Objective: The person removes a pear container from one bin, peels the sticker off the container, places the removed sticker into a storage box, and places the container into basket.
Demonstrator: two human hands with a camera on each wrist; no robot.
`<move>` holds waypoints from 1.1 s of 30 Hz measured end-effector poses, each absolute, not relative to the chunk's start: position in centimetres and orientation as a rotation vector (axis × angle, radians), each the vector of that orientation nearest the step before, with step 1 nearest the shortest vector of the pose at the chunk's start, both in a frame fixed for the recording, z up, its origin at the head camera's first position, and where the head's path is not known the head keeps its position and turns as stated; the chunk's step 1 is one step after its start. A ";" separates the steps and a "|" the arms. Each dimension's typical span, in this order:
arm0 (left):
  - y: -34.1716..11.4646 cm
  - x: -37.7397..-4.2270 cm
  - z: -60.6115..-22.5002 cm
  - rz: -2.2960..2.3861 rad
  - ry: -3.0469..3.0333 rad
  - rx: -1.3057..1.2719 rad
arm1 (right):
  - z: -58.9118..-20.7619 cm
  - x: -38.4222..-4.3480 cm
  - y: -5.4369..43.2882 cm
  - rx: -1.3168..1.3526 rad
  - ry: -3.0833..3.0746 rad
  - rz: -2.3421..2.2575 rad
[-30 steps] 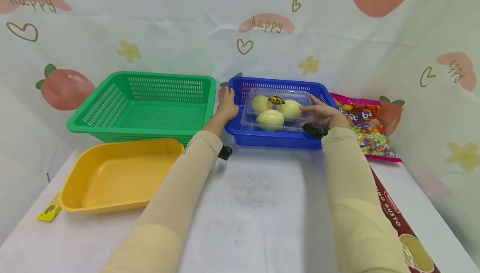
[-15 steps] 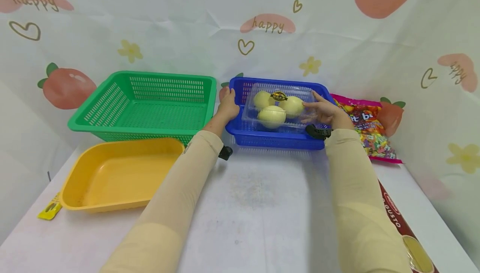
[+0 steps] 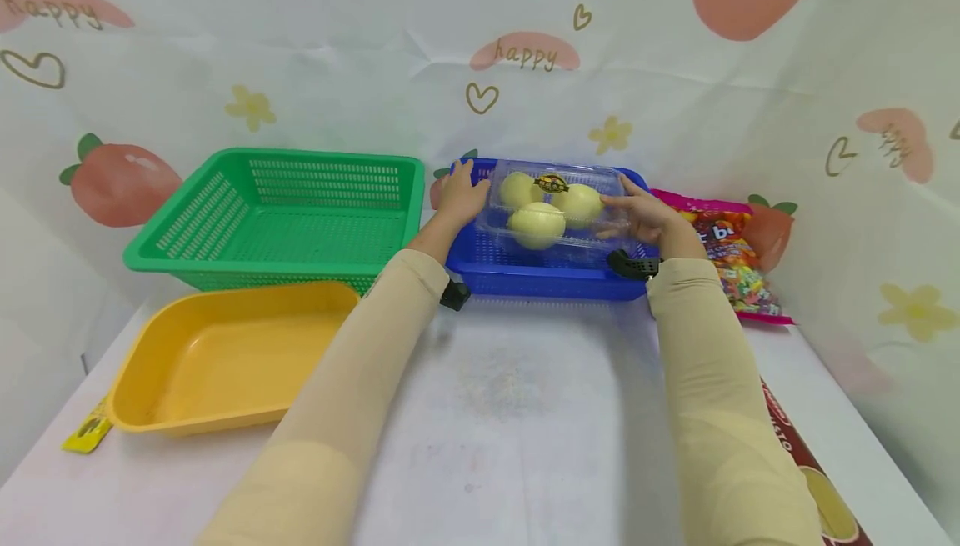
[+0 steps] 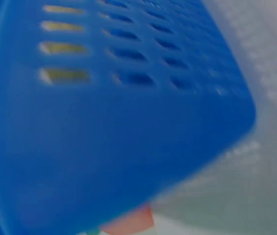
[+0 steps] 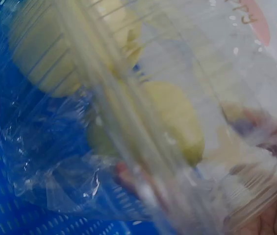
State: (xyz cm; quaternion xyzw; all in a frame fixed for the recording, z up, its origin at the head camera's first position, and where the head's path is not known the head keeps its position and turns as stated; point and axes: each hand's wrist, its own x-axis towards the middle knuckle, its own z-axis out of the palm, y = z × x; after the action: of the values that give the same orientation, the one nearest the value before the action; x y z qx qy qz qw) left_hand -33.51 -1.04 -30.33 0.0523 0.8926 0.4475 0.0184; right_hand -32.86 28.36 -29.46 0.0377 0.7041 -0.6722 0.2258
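Note:
A clear plastic clamshell box (image 3: 525, 242) holds pale yellow round fruits (image 3: 537, 225) and bears a dark-and-gold label. Its right end is gripped by my right hand (image 3: 643, 211), which holds it tilted over the blue basket (image 3: 555, 283). Through the clear plastic in the right wrist view, fingers (image 5: 256, 125) show at the box's edge. At the basket's left back corner, my left hand (image 3: 461, 196) has its fingers spread, with the thumb close to the box's left end. The left wrist view shows the blurred blue basket wall (image 4: 99, 127) but no fingers.
To the left stand a green basket (image 3: 277, 267) and, in front of it, a yellow tub (image 3: 225, 421). A small yellow packet (image 3: 88, 433) lies beside the tub. On the right are a candy bag (image 3: 738, 271) and a dark red package (image 3: 813, 471). A printed cloth hangs behind.
My right hand has raised the box a little within the basket. My left hand has let go of the basket's left rim and moved slightly right and up, its fingers spreading near the box.

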 end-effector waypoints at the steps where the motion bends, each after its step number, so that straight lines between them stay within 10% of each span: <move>1: -0.9 -33.5 -30.1 1.455 2.727 0.183 | -29.3 -32.8 28.3 0.095 1.936 -1.860; 33: -0.8 -30.7 -26.2 1.842 2.347 0.326 | -24.0 -28.4 25.7 0.091 2.108 -1.933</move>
State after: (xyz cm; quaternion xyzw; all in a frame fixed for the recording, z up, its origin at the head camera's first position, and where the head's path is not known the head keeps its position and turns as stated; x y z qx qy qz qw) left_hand -30.69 -0.83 -26.24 0.1084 0.7800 0.6124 0.0701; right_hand -28.39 25.71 -24.00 0.0316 0.7295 -0.6689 0.1393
